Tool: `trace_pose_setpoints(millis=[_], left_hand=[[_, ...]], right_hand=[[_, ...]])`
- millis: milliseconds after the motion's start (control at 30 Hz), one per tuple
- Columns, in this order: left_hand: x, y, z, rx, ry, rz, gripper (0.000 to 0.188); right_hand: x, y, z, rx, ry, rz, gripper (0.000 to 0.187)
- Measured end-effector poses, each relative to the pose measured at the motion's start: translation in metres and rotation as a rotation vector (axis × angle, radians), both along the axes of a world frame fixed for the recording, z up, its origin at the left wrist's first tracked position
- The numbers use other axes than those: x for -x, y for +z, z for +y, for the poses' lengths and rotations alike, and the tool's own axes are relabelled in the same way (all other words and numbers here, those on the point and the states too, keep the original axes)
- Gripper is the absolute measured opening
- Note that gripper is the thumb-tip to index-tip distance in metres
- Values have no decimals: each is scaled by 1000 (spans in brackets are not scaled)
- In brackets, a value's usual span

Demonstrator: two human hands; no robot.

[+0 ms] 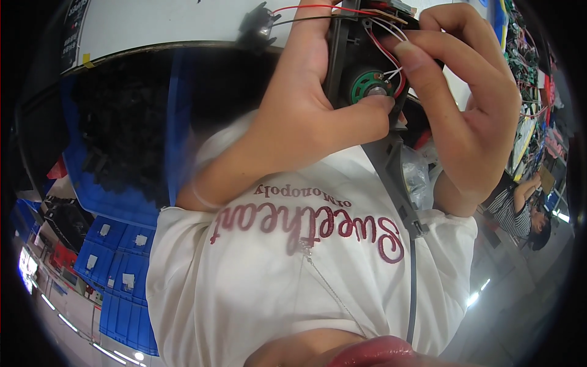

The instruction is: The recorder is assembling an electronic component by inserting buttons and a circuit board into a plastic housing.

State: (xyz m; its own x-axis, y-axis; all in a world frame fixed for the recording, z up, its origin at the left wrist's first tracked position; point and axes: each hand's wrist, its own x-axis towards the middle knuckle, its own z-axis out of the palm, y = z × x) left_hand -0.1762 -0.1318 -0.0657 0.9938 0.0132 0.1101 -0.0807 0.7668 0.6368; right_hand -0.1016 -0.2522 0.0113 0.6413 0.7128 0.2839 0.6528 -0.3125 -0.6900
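Observation:
A long black plastic housing point(338, 58) is gripped in my left hand point(306, 107), whose fingers pass behind it. My left thumb presses on a small round speaker point(359, 87) with a green rim, seated inside the housing. Thumb and forefinger of my right hand point(468, 92) are pinched together over thin white wires point(386, 29) beside the speaker; the fingertips partly hide them. A red wire point(400, 85) curves around the speaker's edge. From the top of the housing, red and black leads run left to a small dark part point(258, 27), which looks blurred.
On the left a blue bin point(110, 199) holds many black parts point(122, 122). Stacked blue boxes point(116, 260) stand below it. A white worktop point(171, 21) lies at the top. At right are a clear plastic bag point(416, 177), tangled wired parts point(531, 79) and another person point(516, 211).

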Motion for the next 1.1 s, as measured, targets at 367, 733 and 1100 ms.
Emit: trace_pose_setpoints(millis=[367,733,1100], left_hand=[[3,3,-1,-49,-29,14,70],[3,8,-6,-112,-27,11,72],[5,5,2,-333,-116,118,45]], right_hand=[[7,-6,6,81,55,-563,32],[-70,61,-21,569,775,-381,25],[-46,63,-2,498,519,-269,26]])
